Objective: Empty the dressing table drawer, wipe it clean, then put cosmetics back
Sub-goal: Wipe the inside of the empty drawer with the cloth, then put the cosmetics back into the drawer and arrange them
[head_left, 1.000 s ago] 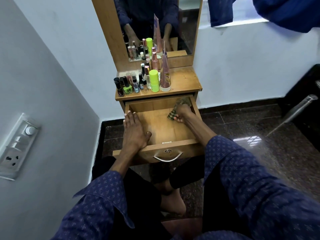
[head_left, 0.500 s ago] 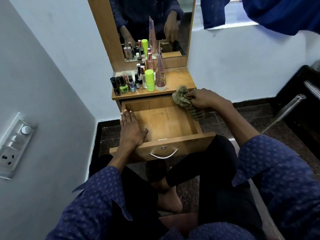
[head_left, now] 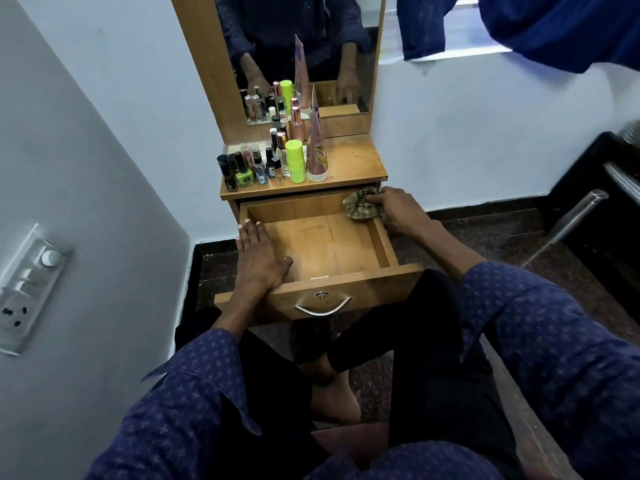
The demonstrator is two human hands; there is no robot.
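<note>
**Currently wiping: drawer pulled out, cloth at back right corner**

Risks first. Drawer (head_left: 325,244) is pulled far out from the dressing table (head_left: 349,161), and I judge it front-heavy: my left hand (head_left: 259,258) bears down on its left side, so too much weight there could tip it or drag it off its runners. Cause would be my own leaning, not the wiping. Second risk: cosmetics (head_left: 273,164) stand crowded on the left part of the table top, near its front edge, just above the drawer's back wall. The tall tube (head_left: 317,147) looks top-heavy. A jolt to the table, or the cloth hand lifting carelessly past the top's edge, could topple the row into the drawer or onto the floor. Third: the corner under the overhang is partly hidden from me, so dirt may be missed there.

Hands.
- Left hand: flat, fingers straight and close together, thumb spread inward. Palm rests on the drawer's left side wall and floor. Holds nothing.
- Right hand (head_left: 394,209): fingers curled round the bunched checked cloth (head_left: 360,206), gripping it at the drawer's back right corner, against the right wall's top edge.

Drawer interior shows bare wood, nothing in it. Cosmetics not yet returned.
</note>
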